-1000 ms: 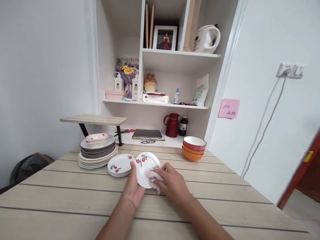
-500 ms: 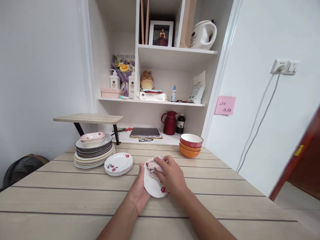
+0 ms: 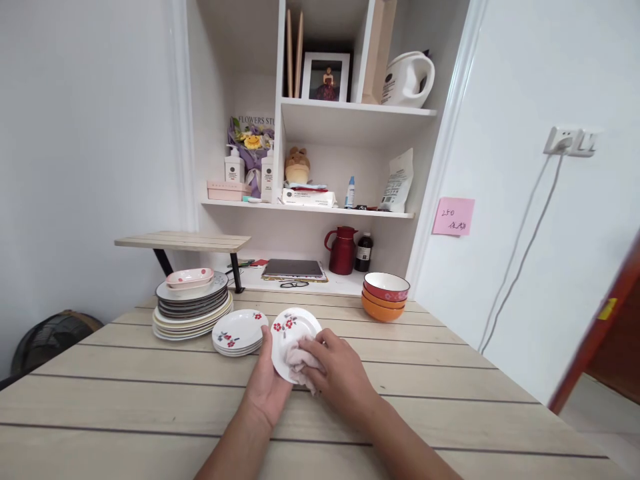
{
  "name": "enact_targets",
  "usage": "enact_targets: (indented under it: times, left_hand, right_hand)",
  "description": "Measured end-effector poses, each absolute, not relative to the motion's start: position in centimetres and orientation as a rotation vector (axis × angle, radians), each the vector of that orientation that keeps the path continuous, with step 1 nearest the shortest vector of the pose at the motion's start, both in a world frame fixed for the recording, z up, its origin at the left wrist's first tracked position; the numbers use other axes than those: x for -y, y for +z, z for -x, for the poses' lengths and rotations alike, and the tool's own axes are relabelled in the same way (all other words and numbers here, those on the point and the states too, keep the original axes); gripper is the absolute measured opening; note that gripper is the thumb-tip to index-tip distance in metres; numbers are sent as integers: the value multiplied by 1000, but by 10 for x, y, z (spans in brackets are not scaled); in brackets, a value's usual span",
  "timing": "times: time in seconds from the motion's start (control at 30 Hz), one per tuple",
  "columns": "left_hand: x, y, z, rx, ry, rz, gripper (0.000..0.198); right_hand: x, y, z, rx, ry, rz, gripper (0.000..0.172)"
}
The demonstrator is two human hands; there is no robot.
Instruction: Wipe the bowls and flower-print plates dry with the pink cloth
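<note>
A small white plate [image 3: 287,337] with red flowers is tilted up over the table, held at its left and lower edge by my left hand [image 3: 267,383], thumb on the rim. My right hand [image 3: 340,370] pinches a crumpled pale cloth [image 3: 301,360] against the plate's lower right part. Just left of the held plate lies a short stack of matching flowered plates [image 3: 239,330]. Farther left stands a taller stack of plates [image 3: 193,313] with a pink-spotted dish [image 3: 190,277] on top.
Stacked red and orange bowls [image 3: 385,297] stand at the back right of the slatted table [image 3: 430,387]. Behind are a small raised shelf [image 3: 183,241], a laptop [image 3: 294,268], glasses [image 3: 295,285], a red jug [image 3: 343,251] and a dark bottle [image 3: 364,252].
The held plate has moved left and up and turned, so its flowers show at the upper left. The cloth has shifted from the plate's upper part to its lower right.
</note>
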State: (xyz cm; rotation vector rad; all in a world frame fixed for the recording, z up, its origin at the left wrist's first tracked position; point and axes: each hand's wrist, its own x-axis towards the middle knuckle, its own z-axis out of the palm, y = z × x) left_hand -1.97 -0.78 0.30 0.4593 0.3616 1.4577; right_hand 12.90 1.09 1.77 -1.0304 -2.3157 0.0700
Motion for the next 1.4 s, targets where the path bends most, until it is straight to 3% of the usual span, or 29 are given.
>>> enact_targets:
  times: [0.27,0.57,0.8,1.03,1.27,1.4]
  left_hand:
    - [8,-6,-1,-400,1247,-503,60]
    - [5,4,13,-441,1411,-434,57]
    - [6,8,25,-453,1466,-399,58]
    - [7,-2,6,-374,1317,-522,55]
    - [3,-4,4,-387,1324,-504,58]
    - [1,3,16,-377,1458,-467,56]
  right_hand:
    - [-22,17,-124,2210,-64,1064,43]
    - [-32,15,-137,2170,-18,1178,34]
    - [-12,12,-127,2338,77,960,38]
    - [-18,13,-118,2295,-126,938,64]
    - [-32,18,-132,2144,-117,1137,16]
    - [-26,17,-132,2212,-110,1078,6]
